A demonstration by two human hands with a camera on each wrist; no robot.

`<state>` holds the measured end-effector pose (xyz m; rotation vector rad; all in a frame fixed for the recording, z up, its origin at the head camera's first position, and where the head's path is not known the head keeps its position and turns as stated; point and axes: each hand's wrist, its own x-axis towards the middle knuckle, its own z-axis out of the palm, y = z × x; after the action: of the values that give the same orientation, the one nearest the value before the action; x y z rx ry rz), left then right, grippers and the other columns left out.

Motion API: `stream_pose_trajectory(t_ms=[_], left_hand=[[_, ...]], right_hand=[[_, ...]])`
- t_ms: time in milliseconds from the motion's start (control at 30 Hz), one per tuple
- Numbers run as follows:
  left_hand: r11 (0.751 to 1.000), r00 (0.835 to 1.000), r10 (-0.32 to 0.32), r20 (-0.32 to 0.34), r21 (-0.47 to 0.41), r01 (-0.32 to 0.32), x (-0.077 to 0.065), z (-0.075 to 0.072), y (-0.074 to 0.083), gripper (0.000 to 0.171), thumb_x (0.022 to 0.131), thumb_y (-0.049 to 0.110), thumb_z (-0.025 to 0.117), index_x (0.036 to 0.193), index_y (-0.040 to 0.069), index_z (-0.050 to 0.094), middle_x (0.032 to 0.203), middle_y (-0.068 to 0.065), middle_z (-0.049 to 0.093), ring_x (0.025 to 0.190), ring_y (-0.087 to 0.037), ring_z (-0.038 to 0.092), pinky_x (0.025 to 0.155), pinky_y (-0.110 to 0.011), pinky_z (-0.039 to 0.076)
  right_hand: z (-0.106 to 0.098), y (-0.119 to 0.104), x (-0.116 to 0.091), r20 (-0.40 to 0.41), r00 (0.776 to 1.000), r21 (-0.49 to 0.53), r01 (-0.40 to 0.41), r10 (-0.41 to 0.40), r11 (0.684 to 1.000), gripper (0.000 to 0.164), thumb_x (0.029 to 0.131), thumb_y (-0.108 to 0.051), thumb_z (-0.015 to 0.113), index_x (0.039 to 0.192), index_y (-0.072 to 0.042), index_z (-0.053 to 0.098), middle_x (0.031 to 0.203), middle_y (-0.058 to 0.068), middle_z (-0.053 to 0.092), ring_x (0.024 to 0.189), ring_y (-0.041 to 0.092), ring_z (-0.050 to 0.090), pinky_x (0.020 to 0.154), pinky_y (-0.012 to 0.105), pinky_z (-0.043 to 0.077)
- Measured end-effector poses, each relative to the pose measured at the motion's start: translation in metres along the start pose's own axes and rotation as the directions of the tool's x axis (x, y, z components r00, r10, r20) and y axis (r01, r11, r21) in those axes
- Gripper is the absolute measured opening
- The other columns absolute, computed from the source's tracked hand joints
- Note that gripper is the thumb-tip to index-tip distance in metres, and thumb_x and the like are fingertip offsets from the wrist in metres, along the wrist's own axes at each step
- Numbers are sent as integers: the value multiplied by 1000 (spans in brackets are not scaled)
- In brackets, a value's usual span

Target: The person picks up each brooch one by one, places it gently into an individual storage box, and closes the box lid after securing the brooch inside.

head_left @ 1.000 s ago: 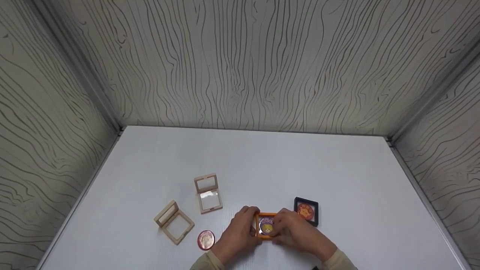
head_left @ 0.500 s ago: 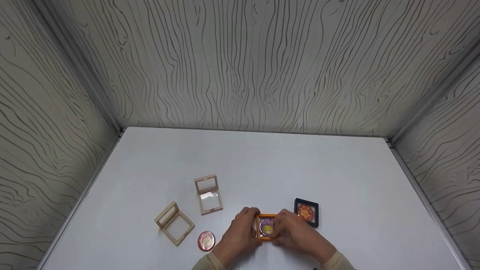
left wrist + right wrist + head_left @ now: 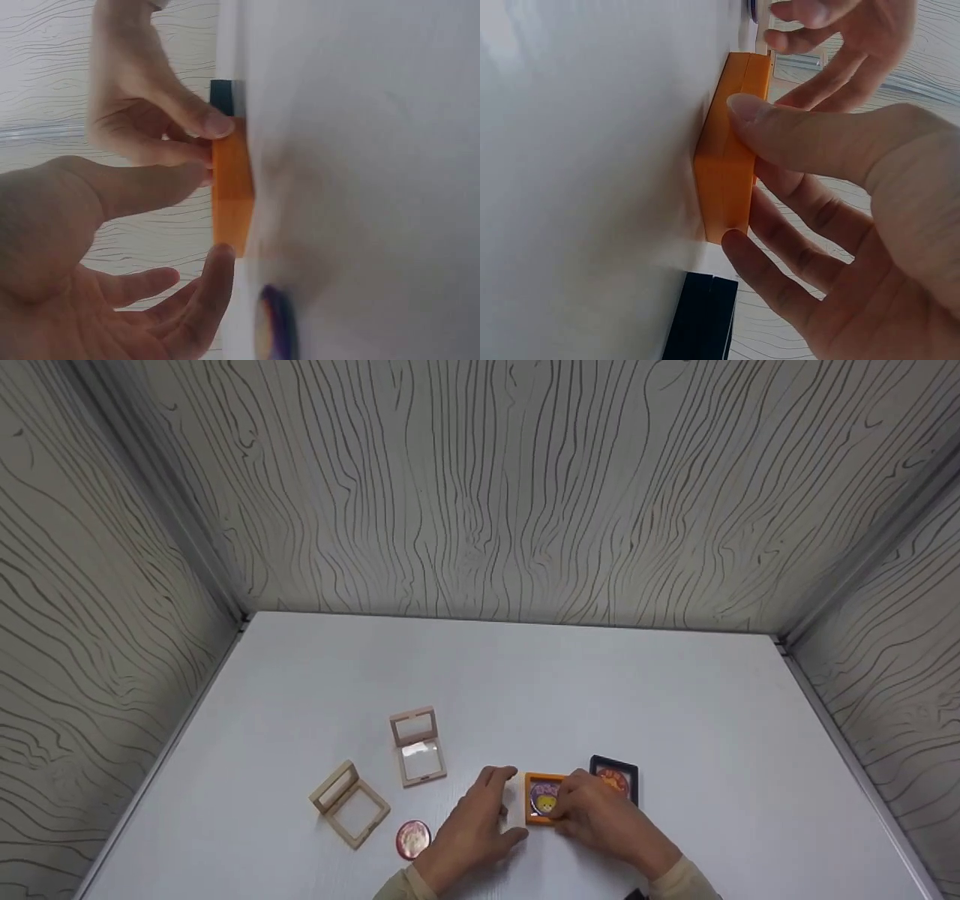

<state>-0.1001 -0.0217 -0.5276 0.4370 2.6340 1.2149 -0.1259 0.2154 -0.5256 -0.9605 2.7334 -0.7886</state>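
An orange square display frame (image 3: 529,802), closed, holds a round purple badge (image 3: 545,804) with a yellow bear on it. My right hand (image 3: 606,819) grips its right side, thumb on the near edge and fingers on the far edge. In the right wrist view, the thumb presses along the orange frame's side (image 3: 726,169). My left hand (image 3: 471,832) is just left of the frame, fingers and thumb spread, with a narrow gap between in the head view. Beyond the right hand lies a black frame (image 3: 635,789) with an orange-red badge (image 3: 616,780), partly covered by the fingers.
Two pale wooden frames stand with raised lids at the left: one nearer (image 3: 339,830), one farther back (image 3: 424,780). A round red-rimmed badge (image 3: 412,840) lies beside my left wrist. Patterned walls (image 3: 465,495) enclose the white table (image 3: 510,682) at the back and sides.
My left hand has let go of the orange frame and spread its fingers. The right hand has shifted the frame slightly right and away from me, nearer the black frame.
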Motion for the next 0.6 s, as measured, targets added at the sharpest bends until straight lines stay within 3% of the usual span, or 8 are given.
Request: stream_pose_trajectory(t_ms=[200,367,500,600], left_hand=[[1000,998,-1,-68,-1,1,-12,-23,2,67,84,26,82,141,20,47,131,-2,53,98,-14,61,74,-28,50],[999,984,49,-172,-3,-50,-18,-40,-7,61,85,23,80,138,18,50,132,-1,54,101,-18,63,78,-29,54],[996,948,65,-312,-31,-79,-18,-53,-17,57,86,16,79,136,14,51,129,-3,55,100,-18,62,79,-32,56],[994,901,43,-431,-72,-82,-15,-59,-22,61,84,10,80,137,10,49,128,-8,54,102,-19,60,81,-34,57]], right_hand=[[-1,-2,2,-6,999,-30,-47,47,998,15,84,-24,81,98,-30,79,99,-18,61,98,4,54,90,38,53],[-1,-6,5,-68,997,-30,-41,39,999,16,84,-28,82,100,-27,79,98,-16,61,96,4,52,87,34,53],[0,-14,11,-110,994,-14,-2,0,1000,17,85,-29,80,101,-21,79,96,-13,62,90,5,53,79,27,51],[0,-22,19,-116,993,17,29,-27,999,16,87,-27,79,100,-19,79,94,-9,64,87,10,56,75,26,49]])
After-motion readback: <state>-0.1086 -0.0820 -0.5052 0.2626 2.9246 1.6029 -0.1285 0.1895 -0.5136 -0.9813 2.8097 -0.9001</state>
